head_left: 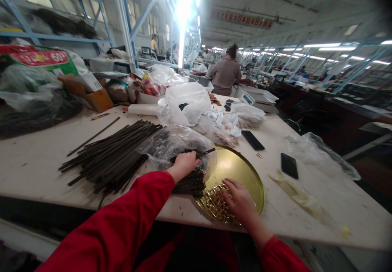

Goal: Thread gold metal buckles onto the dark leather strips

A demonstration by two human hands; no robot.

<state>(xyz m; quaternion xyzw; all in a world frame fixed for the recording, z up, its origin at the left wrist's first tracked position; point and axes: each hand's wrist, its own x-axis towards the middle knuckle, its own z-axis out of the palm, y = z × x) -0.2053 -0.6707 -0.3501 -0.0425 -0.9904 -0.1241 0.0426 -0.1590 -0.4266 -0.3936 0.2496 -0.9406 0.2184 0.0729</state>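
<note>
My left hand (184, 165) is closed on a dark strip (208, 152), whose end sticks out to the right over the edge of a clear plastic bag (159, 143). Under that hand, more dark strips (191, 184) lie in a bundle beside the tray. My right hand (240, 200) reaches over a heap of small gold-coloured metal buckles (214, 200), its fingers apart and their tips at the pieces. The buckles lie in the near part of a round gold tray (248, 170). A wide pile of dark strips (113, 157) spreads to the left.
Two black phones (252, 140) (289, 166) lie right of the tray. Behind stand plastic bags (183, 102), a white roll (142, 109), an orange box (92, 94) and a scale (254, 98). Another person (226, 74) sits farther back with their back to me.
</note>
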